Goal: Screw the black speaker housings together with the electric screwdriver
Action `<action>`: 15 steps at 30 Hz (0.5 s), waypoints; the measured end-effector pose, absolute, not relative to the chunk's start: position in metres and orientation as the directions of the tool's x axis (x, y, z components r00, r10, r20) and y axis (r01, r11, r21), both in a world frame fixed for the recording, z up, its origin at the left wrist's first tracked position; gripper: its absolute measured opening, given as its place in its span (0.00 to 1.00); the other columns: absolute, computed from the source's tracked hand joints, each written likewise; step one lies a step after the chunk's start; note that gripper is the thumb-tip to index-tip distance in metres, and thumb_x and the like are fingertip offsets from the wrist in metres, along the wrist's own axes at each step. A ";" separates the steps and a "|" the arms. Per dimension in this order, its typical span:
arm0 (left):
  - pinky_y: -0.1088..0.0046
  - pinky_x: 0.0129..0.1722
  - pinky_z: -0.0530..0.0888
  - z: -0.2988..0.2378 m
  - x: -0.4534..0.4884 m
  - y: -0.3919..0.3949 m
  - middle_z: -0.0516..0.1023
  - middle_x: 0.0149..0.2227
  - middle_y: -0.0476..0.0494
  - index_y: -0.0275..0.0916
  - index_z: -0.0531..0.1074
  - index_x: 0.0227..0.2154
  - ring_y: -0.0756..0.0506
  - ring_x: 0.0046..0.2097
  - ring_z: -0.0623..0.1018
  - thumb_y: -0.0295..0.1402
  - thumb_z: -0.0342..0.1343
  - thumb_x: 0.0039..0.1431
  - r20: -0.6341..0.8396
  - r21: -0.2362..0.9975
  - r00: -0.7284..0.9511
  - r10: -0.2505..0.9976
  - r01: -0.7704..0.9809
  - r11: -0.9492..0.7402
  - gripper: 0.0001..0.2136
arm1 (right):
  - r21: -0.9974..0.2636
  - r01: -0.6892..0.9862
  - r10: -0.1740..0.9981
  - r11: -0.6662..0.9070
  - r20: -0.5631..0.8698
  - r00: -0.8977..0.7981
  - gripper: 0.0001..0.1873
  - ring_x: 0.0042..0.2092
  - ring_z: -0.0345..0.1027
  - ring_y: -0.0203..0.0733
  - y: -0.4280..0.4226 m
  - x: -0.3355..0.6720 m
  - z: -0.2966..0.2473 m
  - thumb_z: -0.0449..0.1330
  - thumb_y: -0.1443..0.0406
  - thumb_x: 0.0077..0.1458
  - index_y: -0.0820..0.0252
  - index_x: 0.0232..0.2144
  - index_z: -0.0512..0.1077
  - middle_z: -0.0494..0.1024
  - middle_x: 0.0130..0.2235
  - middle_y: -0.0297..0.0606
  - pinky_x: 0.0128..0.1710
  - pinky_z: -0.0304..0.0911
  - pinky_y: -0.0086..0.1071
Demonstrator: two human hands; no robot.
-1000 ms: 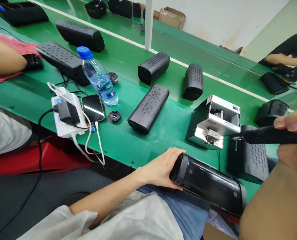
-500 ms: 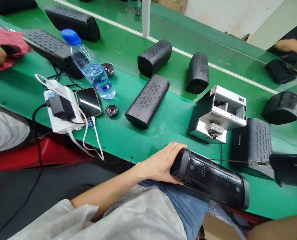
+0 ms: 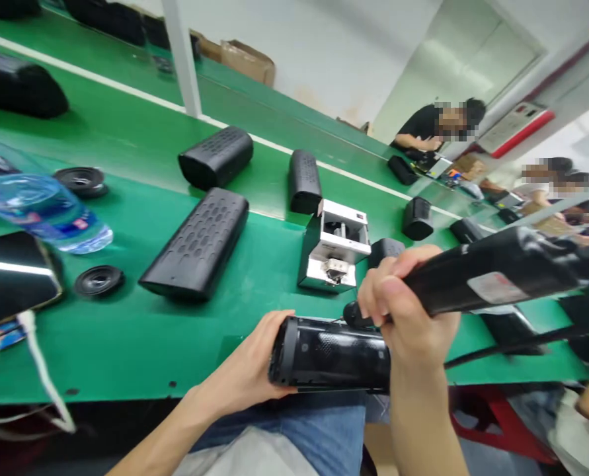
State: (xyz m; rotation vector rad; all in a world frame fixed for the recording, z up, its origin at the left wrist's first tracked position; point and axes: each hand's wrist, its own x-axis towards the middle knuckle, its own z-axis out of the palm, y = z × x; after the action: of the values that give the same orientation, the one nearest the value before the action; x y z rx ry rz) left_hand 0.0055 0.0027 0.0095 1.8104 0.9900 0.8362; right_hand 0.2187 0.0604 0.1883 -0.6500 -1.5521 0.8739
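Nearby, metal box (image 3: pixel 334 248), grille covers (image 3: pixel 197 242), left hand (image 3: pixel 247 370) grip clamped on speaker (image 3: pixel 331 354), right hand (image 3: pixel 406 311) on screwdriver (image 3: pixel 492 277).

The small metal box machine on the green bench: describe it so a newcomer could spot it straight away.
Start at the green bench and look just beyond the glossy speaker body held by the left hand. There stands the metal box machine, open-fronted, with a silver mechanism at its base. It is the only white and silver boxy thing among rounded black speaker housings.

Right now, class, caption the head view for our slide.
Left hand steadies a black speaker while the right hand holds a screwdriver against it.
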 end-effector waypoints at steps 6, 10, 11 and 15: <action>0.44 0.72 0.78 0.010 0.007 0.002 0.71 0.72 0.35 0.51 0.58 0.73 0.27 0.72 0.76 0.27 0.81 0.47 0.159 0.901 0.426 0.890 0.306 -0.307 0.53 | -0.795 -0.093 0.773 0.599 0.605 -0.190 0.15 0.28 0.64 0.23 0.057 0.223 0.182 0.61 0.69 0.77 0.68 0.45 0.56 0.67 0.33 0.30 0.27 0.64 0.18; 0.45 0.73 0.77 0.010 0.006 0.002 0.71 0.72 0.36 0.51 0.57 0.74 0.28 0.72 0.77 0.26 0.80 0.49 0.151 0.900 0.431 0.889 0.313 -0.304 0.53 | -0.793 -0.093 0.773 0.602 0.608 -0.179 0.18 0.27 0.64 0.23 0.057 0.225 0.183 0.62 0.67 0.77 0.67 0.44 0.54 0.66 0.32 0.29 0.26 0.64 0.18; 0.44 0.73 0.76 0.010 0.006 0.002 0.71 0.72 0.35 0.51 0.57 0.74 0.27 0.72 0.76 0.25 0.79 0.49 0.147 0.899 0.438 0.887 0.315 -0.305 0.53 | -0.793 -0.089 0.774 0.603 0.609 -0.175 0.18 0.27 0.64 0.24 0.058 0.226 0.183 0.61 0.66 0.78 0.67 0.44 0.54 0.65 0.31 0.29 0.26 0.64 0.18; 0.43 0.73 0.76 0.010 0.006 0.003 0.70 0.72 0.34 0.51 0.56 0.74 0.28 0.72 0.75 0.28 0.80 0.50 0.137 0.901 0.453 0.881 0.312 -0.301 0.53 | -0.803 -0.086 0.785 0.589 0.594 -0.175 0.16 0.26 0.63 0.25 0.060 0.229 0.183 0.61 0.65 0.77 0.67 0.46 0.55 0.65 0.31 0.28 0.26 0.65 0.19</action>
State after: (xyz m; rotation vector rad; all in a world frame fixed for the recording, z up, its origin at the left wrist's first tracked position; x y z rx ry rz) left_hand 0.0057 0.0029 0.0102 1.8352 1.0118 0.8246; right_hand 0.2291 0.0595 0.1834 -0.6069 -1.5630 0.8648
